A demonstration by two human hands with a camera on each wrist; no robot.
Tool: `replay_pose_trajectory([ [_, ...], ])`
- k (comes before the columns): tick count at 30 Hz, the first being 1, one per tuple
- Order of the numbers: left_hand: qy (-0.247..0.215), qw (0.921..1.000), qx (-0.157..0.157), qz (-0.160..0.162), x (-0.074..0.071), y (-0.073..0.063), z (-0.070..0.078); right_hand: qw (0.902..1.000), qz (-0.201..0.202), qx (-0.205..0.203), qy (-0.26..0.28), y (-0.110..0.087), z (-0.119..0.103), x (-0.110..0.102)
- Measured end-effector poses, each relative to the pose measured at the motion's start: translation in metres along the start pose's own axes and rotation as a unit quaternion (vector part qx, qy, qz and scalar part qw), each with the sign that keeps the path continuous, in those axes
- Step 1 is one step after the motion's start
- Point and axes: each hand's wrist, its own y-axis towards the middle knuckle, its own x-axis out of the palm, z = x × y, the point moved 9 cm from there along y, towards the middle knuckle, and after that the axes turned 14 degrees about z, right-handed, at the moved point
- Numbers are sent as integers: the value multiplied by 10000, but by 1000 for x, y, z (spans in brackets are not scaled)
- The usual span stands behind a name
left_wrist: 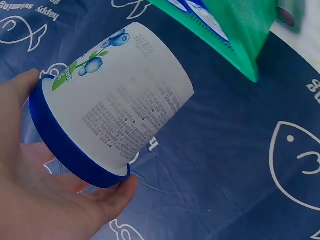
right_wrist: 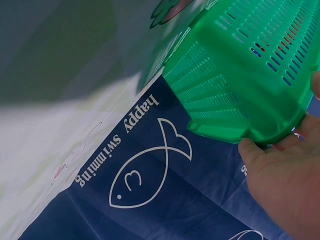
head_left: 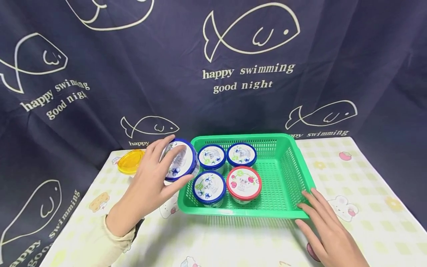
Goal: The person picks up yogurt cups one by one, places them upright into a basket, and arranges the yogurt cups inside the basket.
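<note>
My left hand (head_left: 150,181) grips a white tub (left_wrist: 120,95) by its blue-rimmed lid (head_left: 180,160), holding it tilted just left of the green plastic basket (head_left: 247,212). Blueberries and small print cover the tub's side in the left wrist view. Inside the basket, three more blue-lidded tubs (head_left: 209,187) and one red-lidded tub with strawberries (head_left: 244,183) stand upright on the left side. At the basket's front right corner, my right hand (head_left: 330,230) holds the rim, fingers over it and thumb outside. The right wrist view shows that thumb against the rim (right_wrist: 240,135).
A yellow see-through round object (head_left: 130,162) lies at the table's back left, partly behind my left hand. The table wears a pale checked cloth (head_left: 360,218) with cartoon prints. A dark blue fish-patterned curtain (head_left: 186,92) hangs right behind the basket.
</note>
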Motion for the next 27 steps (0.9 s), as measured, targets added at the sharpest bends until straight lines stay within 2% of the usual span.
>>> replay_pose_trajectory([
  [5, -39, 10000, 62, -47, 2, 6, 8, 9999, 0, 109, -57, 1, -1, 0],
  [10, -95, 9998, 165, 48, 5, 13, 16, 9996, -74, 278, -68, 2, 1, 0],
  [19, -303, 9994, 147, -85, 25, 18, 28, 10000, 76, 8, -5, -3, 0, -2],
  [27, -379, 9989, 282, -35, 35, 24, 35, 9999, 90, 145, 10, -4, 2, -2],
])
